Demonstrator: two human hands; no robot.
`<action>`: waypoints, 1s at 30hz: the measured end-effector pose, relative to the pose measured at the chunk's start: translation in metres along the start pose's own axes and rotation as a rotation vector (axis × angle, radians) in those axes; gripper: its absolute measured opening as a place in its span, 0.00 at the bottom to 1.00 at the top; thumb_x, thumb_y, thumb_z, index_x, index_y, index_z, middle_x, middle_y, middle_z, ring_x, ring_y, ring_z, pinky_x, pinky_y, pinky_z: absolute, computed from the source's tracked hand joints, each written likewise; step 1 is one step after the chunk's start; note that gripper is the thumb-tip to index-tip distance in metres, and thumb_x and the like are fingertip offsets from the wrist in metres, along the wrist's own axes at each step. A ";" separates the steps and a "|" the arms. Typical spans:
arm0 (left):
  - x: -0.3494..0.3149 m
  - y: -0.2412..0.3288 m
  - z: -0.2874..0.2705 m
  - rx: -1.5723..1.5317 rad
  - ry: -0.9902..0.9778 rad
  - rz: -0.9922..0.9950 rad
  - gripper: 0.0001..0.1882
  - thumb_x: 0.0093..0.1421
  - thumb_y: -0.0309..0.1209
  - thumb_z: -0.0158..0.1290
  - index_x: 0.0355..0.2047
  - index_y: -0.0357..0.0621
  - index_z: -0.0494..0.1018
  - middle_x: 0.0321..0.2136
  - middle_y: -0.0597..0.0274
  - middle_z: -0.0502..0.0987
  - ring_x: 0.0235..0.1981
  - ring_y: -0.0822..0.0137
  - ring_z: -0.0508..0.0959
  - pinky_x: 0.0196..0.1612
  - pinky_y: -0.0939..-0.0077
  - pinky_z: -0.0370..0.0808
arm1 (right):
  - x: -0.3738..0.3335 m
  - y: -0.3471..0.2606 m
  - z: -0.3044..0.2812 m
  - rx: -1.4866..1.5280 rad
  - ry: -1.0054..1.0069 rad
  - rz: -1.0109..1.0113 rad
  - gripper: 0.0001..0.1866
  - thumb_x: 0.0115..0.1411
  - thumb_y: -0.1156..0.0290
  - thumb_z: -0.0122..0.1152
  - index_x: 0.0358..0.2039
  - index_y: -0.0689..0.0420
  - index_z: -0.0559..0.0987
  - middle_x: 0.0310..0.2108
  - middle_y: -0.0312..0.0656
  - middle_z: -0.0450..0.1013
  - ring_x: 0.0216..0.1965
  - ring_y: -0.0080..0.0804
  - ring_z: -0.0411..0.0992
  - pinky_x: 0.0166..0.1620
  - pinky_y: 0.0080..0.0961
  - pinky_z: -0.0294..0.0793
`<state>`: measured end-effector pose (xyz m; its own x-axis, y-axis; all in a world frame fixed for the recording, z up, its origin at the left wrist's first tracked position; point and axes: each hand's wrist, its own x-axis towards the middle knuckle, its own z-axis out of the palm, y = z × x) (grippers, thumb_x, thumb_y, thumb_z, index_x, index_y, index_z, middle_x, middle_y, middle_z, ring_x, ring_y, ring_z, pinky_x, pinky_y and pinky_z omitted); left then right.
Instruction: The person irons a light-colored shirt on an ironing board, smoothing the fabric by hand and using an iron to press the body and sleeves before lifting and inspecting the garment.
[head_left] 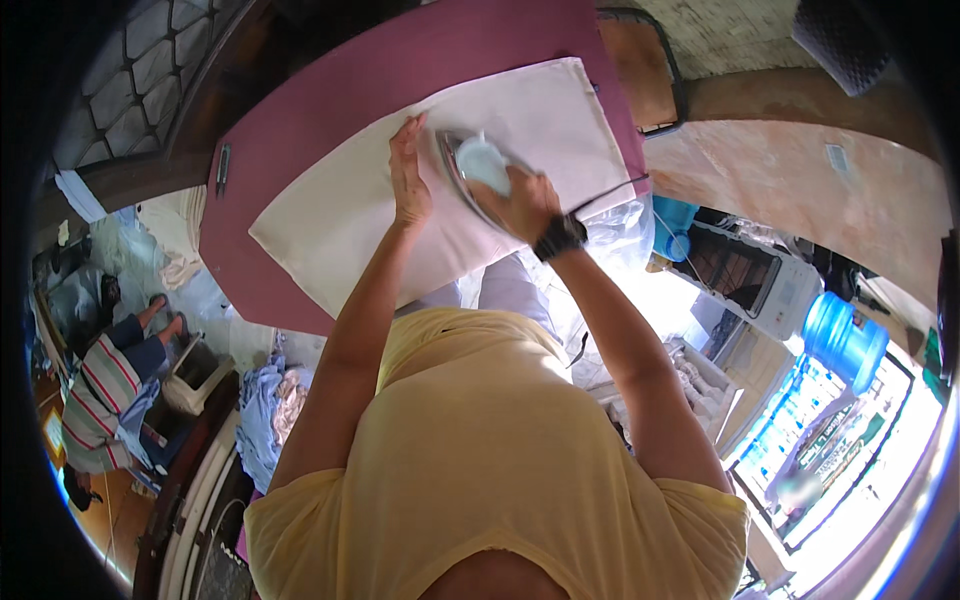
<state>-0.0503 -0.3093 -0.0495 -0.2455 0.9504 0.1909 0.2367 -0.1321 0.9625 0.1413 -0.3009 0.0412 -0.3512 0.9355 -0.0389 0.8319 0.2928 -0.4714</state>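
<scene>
A cream-coloured cloth [340, 215] lies spread over a maroon-covered ironing surface [330, 110]. My right hand [525, 205], with a dark watch at the wrist, grips a clothes iron [480, 162] that rests on the cloth and looks slightly blurred. The iron's dark cord [608, 194] runs off to the right past my wrist. Just left of the iron, my left hand [410, 172] is set edge-down on the cloth with its fingers stretched out and nothing held in them. Some soft creases show in the cloth near my body.
A small dark pen-like object [223, 170] lies at the maroon surface's left edge. Blue water jugs [845, 342] and a white appliance [775, 275] stand at the right. Crumpled clothes [262, 410] are heaped at the lower left. Another person in a striped shirt [105, 390] sits farther left.
</scene>
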 end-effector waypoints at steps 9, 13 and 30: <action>-0.004 0.032 0.050 0.888 -0.315 0.269 0.35 0.63 0.45 0.50 0.68 0.57 0.53 0.70 0.60 0.46 0.70 0.51 0.46 0.67 0.40 0.46 | 0.000 0.061 -0.066 0.071 0.124 0.450 0.32 0.56 0.40 0.60 0.36 0.62 0.79 0.18 0.48 0.77 0.22 0.44 0.78 0.29 0.33 0.77; 0.008 0.037 0.071 0.856 -0.313 0.253 0.34 0.65 0.42 0.47 0.69 0.54 0.50 0.70 0.58 0.45 0.70 0.49 0.45 0.67 0.41 0.47 | 0.097 0.077 -0.054 -0.081 0.120 0.388 0.40 0.54 0.30 0.53 0.40 0.61 0.79 0.27 0.54 0.78 0.36 0.49 0.79 0.41 0.40 0.78; 0.045 0.024 0.121 0.972 -0.329 0.232 0.27 0.68 0.45 0.41 0.67 0.63 0.55 0.70 0.68 0.46 0.71 0.55 0.43 0.70 0.46 0.42 | 0.025 0.148 -0.079 0.001 0.315 0.305 0.31 0.53 0.40 0.63 0.34 0.61 0.80 0.23 0.51 0.77 0.27 0.50 0.78 0.31 0.42 0.77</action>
<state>0.0583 -0.2359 -0.0410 0.1351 0.9796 0.1485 0.9336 -0.1761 0.3122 0.2892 -0.2184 0.0400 0.0586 0.9938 0.0940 0.8770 -0.0063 -0.4804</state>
